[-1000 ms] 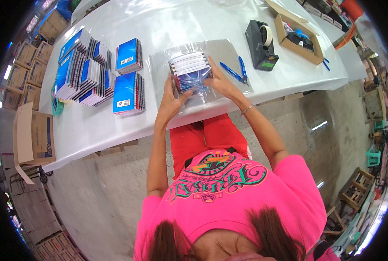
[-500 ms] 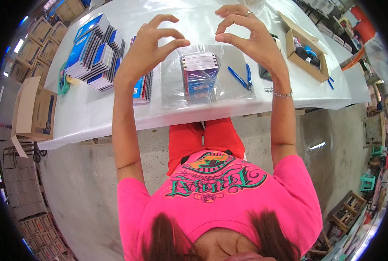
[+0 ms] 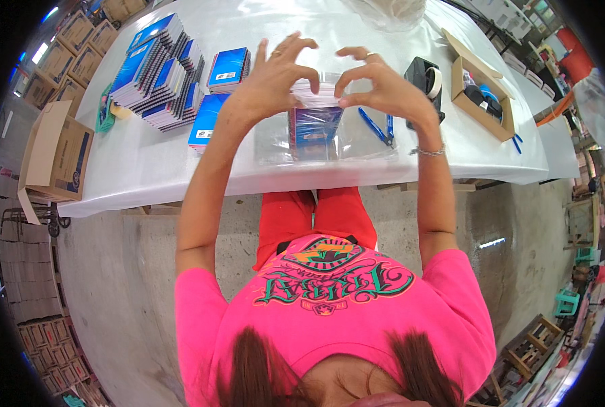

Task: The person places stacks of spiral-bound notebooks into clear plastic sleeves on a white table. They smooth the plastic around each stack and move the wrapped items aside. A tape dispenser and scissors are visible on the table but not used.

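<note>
Both hands up over the white table [image 3: 146, 169], pinching the top edge of a clear plastic bag [image 3: 326, 132]. Left hand [image 3: 272, 81]: thumb and forefinger closed on the bag's upper left corner, other three fingers fanned out and free. Right hand [image 3: 384, 85]: thumb and forefinger closed on the upper right corner, remaining fingers curled loose above it. Fingertips of the two hands sit near each other, not touching.

Bag hangs from the pinch and drapes onto the table near its front edge, roughly mid-width. Inside it: a small stack of blue-covered notebooks [image 3: 314, 125], standing on the table surface. Can't tell whether the bag mouth is open or folded.

Relative to the bag:
- just right, under the plastic's edge: two blue pens [image 3: 378, 127]
- further right: black tape dispenser [image 3: 426, 80], partly behind the right hand
- right again: open cardboard box [image 3: 482, 85] with small items in it
- left: loose blue notebook [image 3: 206, 121], then fanned piles of notebooks [image 3: 154, 74] toward the table's far left
- off the table's left end: brown carton [image 3: 55, 156]
</note>
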The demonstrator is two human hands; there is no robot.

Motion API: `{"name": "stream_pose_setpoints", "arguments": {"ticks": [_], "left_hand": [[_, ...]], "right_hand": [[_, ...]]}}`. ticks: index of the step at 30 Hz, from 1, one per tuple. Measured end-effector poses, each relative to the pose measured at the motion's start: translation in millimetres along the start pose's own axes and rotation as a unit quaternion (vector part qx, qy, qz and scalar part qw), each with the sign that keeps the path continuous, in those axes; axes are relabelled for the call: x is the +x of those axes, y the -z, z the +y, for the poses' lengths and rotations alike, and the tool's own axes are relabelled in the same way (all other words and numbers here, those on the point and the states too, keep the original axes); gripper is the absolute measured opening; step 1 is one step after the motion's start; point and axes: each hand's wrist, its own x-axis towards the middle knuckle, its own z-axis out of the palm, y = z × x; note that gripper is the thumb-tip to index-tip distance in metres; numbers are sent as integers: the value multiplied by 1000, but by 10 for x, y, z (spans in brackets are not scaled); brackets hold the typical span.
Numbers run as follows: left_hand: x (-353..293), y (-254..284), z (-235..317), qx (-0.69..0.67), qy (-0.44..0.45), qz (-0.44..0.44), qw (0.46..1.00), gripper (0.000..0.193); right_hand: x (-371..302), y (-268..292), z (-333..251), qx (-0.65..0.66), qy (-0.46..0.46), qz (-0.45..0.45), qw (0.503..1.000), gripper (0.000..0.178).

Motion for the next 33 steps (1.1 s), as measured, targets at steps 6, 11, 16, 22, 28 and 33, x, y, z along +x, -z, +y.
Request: {"name": "stream_pose_setpoints", "arguments": {"ticks": [6,11,16,22,28,33], "left_hand": [[50,-20,99,-236,42,222,945,4],[-345,-155,-64,-360,249,412,799,21],[-693,-895,298,-402,214,375,808,49],[-522,-964,438,-308,190,333,871,51],[-418,-830,290,-248,144,269,919,33],[-347,-615,191,-296,112,194,929,21]], "right_hand": [[-108,-142,78,214,-56,123,967,22],[-495,-465,253,304,-127,226,917,54],[-765,-1040,285,276,-139,230,923,89],[-570,-1168,107,270,-86,193,940,82],[-319,-1192,163,212,-46,229,949,48],[-222,-1104,186,229,-26,235,944,29]]}}
